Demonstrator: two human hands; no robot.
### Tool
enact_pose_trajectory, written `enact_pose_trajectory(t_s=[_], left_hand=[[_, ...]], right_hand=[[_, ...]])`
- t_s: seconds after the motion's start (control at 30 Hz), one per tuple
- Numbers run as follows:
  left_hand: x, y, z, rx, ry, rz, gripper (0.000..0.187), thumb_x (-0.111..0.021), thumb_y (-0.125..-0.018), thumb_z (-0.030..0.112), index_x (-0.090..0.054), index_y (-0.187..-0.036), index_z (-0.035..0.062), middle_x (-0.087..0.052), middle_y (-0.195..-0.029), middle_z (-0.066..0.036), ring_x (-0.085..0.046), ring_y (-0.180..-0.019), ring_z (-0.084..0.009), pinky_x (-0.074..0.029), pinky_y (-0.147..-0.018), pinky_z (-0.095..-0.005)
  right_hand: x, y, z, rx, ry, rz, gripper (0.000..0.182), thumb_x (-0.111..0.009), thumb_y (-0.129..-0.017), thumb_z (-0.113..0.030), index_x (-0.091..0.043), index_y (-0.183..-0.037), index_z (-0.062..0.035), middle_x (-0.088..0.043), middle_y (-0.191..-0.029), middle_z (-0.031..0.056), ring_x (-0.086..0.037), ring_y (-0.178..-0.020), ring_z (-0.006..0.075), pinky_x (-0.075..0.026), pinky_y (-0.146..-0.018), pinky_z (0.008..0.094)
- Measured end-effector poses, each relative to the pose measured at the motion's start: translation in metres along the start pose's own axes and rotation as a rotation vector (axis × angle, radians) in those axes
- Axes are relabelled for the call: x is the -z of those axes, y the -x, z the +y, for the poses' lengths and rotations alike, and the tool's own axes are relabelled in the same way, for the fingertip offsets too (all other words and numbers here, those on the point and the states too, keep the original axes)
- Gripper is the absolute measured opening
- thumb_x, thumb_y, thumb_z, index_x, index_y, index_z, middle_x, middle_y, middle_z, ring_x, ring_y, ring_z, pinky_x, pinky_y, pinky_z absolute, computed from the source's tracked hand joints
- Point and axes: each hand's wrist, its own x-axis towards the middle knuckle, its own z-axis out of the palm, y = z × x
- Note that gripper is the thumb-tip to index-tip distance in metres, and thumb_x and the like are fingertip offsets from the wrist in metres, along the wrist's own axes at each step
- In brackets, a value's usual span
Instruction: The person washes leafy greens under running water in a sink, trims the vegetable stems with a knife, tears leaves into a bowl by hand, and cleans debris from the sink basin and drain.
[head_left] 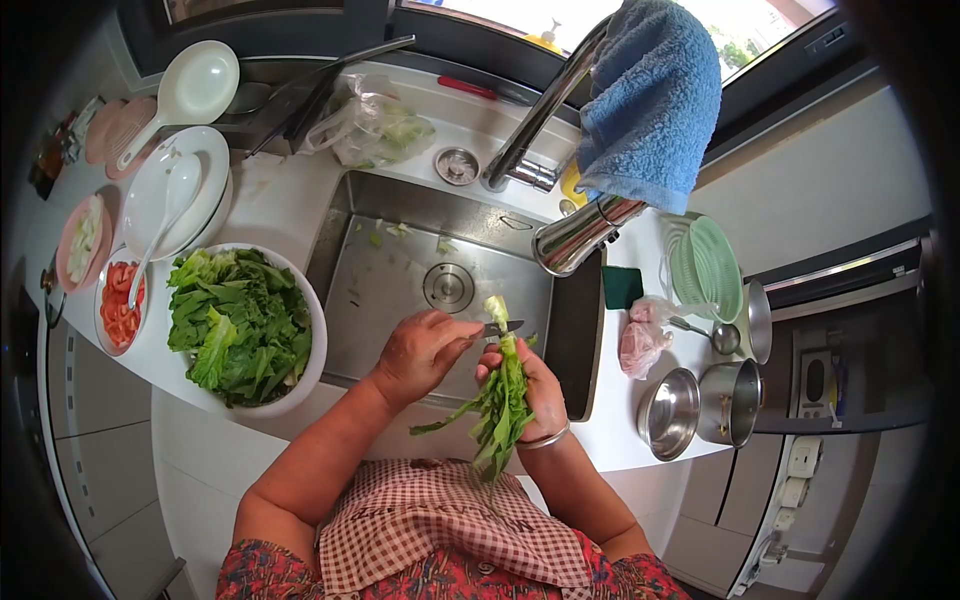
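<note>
Over the front of the sink, my left hand [425, 348] is closed around a small knife, most of its handle hidden by the fingers. The short knife blade [512, 326] lies across the pale stem of a bunch of leafy greens [500, 405]. My right hand [541, 392] wraps round that bunch just below the blade. Its pale stem end points up toward the tap, while the leaves hang down in front of the checked apron. To the left, a large white bowl [318, 340] is heaped with torn green leaves [240, 325].
Below me is the steel sink [390, 290] with green scraps in it. A tap [560, 245] draped with a blue towel [655, 100] overhangs it. Bowls of tomato [122, 310] and pale pieces [85, 240] stand left. Steel pots [728, 400] and a green basket [705, 270] stand right.
</note>
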Motion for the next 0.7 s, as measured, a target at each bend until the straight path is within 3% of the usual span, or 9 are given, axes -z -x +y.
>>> enact_pose_trajectory(t_s=[0.07,0.3,0.37,0.5,0.6,0.63,0.67,0.7], left_hand=[[-0.001,0.001,0.0,-0.027,-0.09,0.016,0.019,-0.061,-0.088,0.015,-0.067,-0.105,0.0118,-0.063,-0.084,-0.008,-0.06,-0.076,-0.0284,-0.048,-0.07,-0.04],[-0.006,0.006,-0.004,-0.034,-0.274,0.108,0.02,-0.062,-0.089,0.016,-0.066,-0.108,0.0099,-0.063,-0.084,-0.008,-0.06,-0.076,-0.0278,-0.048,-0.071,-0.0381],[-0.017,0.011,-0.028,0.421,0.054,0.406,0.021,-0.06,-0.092,0.014,-0.065,-0.11,0.006,-0.065,-0.089,-0.01,-0.062,-0.079,-0.0226,-0.049,-0.073,-0.0337],[-0.002,0.016,-0.05,0.581,0.157,0.257,0.021,-0.058,-0.093,0.01,-0.064,-0.111,0.0028,-0.067,-0.092,-0.009,-0.06,-0.08,-0.0129,-0.049,-0.074,-0.0276],[-0.001,0.011,-0.015,0.453,0.342,0.232,0.02,-0.06,-0.092,0.01,-0.065,-0.11,0.0041,-0.065,-0.087,-0.007,-0.059,-0.077,-0.0128,-0.049,-0.072,-0.0276],[0.005,0.007,-0.002,0.452,0.343,0.232,0.02,-0.06,-0.092,0.01,-0.065,-0.11,0.0041,-0.065,-0.087,-0.007,-0.059,-0.077,-0.0128,-0.049,-0.072,-0.0276],[0.012,0.005,0.012,0.3,0.304,0.133,0.02,-0.06,-0.091,0.01,-0.065,-0.109,0.0053,-0.065,-0.085,-0.008,-0.06,-0.076,-0.0148,-0.049,-0.071,-0.0285],[0.015,0.005,0.019,0.15,0.264,0.035,0.02,-0.061,-0.09,0.009,-0.066,-0.109,0.0065,-0.064,-0.084,-0.008,-0.061,-0.074,-0.0167,-0.05,-0.071,-0.0294]], right_hand=[[-0.001,0.001,0.002,0.032,-0.024,0.051,0.026,-0.045,-0.101,-0.022,-0.047,-0.109,0.002,-0.05,-0.093,0.0084,-0.055,-0.083,0.0187,-0.053,-0.082,0.0365],[-0.002,0.001,0.004,0.024,-0.026,0.079,0.025,-0.045,-0.101,-0.022,-0.046,-0.11,0.001,-0.05,-0.092,0.0089,-0.055,-0.083,0.0185,-0.054,-0.086,0.0372],[0.002,0.003,0.006,0.053,-0.008,0.088,0.024,-0.045,-0.101,-0.022,-0.047,-0.111,0.0002,-0.05,-0.09,0.0086,-0.056,-0.083,0.0188,-0.054,-0.086,0.0378],[0.005,0.006,0.004,0.038,-0.005,0.046,0.023,-0.044,-0.101,-0.022,-0.048,-0.11,-0.0009,-0.053,-0.095,0.0098,-0.057,-0.087,0.0194,-0.054,-0.085,0.0395],[0.013,-0.002,-0.001,0.057,0.046,0.149,0.025,-0.042,-0.101,-0.022,-0.05,-0.115,-0.0024,-0.057,-0.102,0.0112,-0.059,-0.092,0.0215,-0.054,-0.083,0.041],[0.016,-0.003,-0.001,0.083,0.122,0.086,0.027,-0.042,-0.102,-0.022,-0.05,-0.12,-0.0037,-0.058,-0.105,0.0115,-0.059,-0.094,0.023,-0.054,-0.082,0.0417],[0.018,-0.003,-0.002,0.107,0.197,0.023,0.03,-0.041,-0.102,-0.022,-0.05,-0.124,-0.0049,-0.058,-0.108,0.0118,-0.059,-0.095,0.0244,-0.054,-0.08,0.0424],[0.014,0.0,-0.005,0.072,0.211,0.053,0.044,-0.04,-0.102,-0.021,-0.032,-0.143,-0.0067,-0.06,-0.107,0.0113,-0.061,-0.094,0.0251,-0.055,-0.083,0.0458]])
